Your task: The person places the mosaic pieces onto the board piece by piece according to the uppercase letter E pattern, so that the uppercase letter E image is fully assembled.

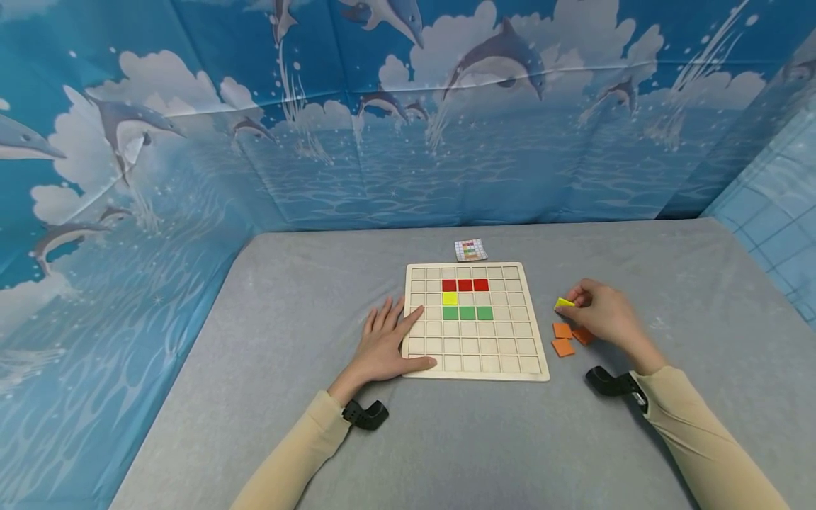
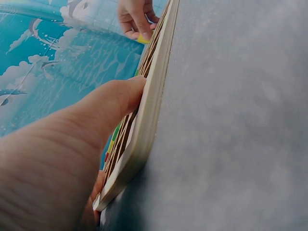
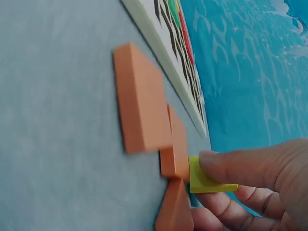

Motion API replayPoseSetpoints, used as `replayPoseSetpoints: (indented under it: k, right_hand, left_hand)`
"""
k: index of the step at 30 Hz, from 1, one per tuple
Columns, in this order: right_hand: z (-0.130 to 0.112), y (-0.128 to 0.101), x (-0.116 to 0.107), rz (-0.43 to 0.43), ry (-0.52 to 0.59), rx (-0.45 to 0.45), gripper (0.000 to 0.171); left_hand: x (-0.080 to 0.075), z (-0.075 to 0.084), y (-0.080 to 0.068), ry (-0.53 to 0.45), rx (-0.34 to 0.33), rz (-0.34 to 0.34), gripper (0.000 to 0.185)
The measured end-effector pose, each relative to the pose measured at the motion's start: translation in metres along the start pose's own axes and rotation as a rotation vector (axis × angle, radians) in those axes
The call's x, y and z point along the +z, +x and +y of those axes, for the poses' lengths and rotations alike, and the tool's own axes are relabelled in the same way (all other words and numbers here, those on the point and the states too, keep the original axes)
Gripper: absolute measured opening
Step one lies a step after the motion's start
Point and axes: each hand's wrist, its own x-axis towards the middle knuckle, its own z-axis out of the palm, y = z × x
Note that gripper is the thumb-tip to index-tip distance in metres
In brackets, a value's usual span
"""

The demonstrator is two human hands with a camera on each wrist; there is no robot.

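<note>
A wooden grid board (image 1: 474, 365) lies on the grey cloth, holding a row of red tiles (image 1: 465, 285), one yellow tile (image 1: 449, 298) and a row of green tiles (image 1: 467, 313). My left hand (image 1: 382, 343) rests on the board's left edge, fingers spread and straight, thumb lying on the near corner. Right of the board, my right hand (image 1: 605, 315) pinches a yellow square tile (image 3: 209, 178) between thumb and fingers. Several orange tiles (image 1: 563, 347) lie just below that hand, one of them partly covered by it in the head view.
A small printed card (image 1: 470, 249) with a coloured grid pattern lies beyond the board's far edge. A dolphin-patterned curtain (image 1: 408, 163) hangs along the back and left of the grey table (image 1: 306, 283). Each wrist wears a black strap-on camera (image 1: 366, 416).
</note>
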Motion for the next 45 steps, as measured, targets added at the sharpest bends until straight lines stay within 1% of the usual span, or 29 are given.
replayPoseSetpoints:
  k: [5,9,13,19,23,28,31,33,38,45]
  right_hand:
    - [-0.010,-0.004,0.002,0.012,0.056,-0.064,0.022]
    - [-0.024,-0.006,0.005,-0.007,0.099,-0.092,0.022]
    - [-0.040,-0.007,0.013,-0.057,0.166,-0.122,0.020]
    - [-0.060,-0.005,0.030,-0.171,0.301,-0.183,0.014]
    - [-0.072,-0.003,0.042,-0.237,0.359,-0.205,0.009]
    - [-0.087,-0.002,0.055,-0.265,0.363,-0.238,0.006]
    - [-0.094,-0.001,0.062,-0.264,0.341,-0.259,0.004]
    - [-0.098,0.000,0.066,-0.267,0.344,-0.272,0.004]
    - [-0.106,0.001,0.074,-0.256,0.350,-0.306,0.005]
    - [-0.115,0.003,0.082,-0.219,0.308,-0.351,0.007]
  left_hand:
    - [0.001,-0.001,0.000,-0.001,0.001,-0.002,0.090]
    - [0.001,-0.001,0.000,-0.010,-0.003,0.000,0.090]
    - [0.002,-0.001,0.000,-0.007,-0.005,0.001,0.091]
    - [0.004,-0.003,0.002,-0.002,0.005,0.011,0.091]
    - [0.004,-0.002,0.002,0.002,0.006,0.011,0.092]
    - [0.003,-0.001,0.003,0.011,-0.008,0.003,0.092]
    - [0.003,0.000,0.003,0.014,-0.022,-0.005,0.093]
    - [0.002,0.000,0.003,0.015,-0.023,-0.003,0.093]
    - [0.002,0.000,0.003,0.023,-0.010,0.017,0.092]
    - [0.002,-0.001,0.004,0.031,-0.027,0.002,0.093]
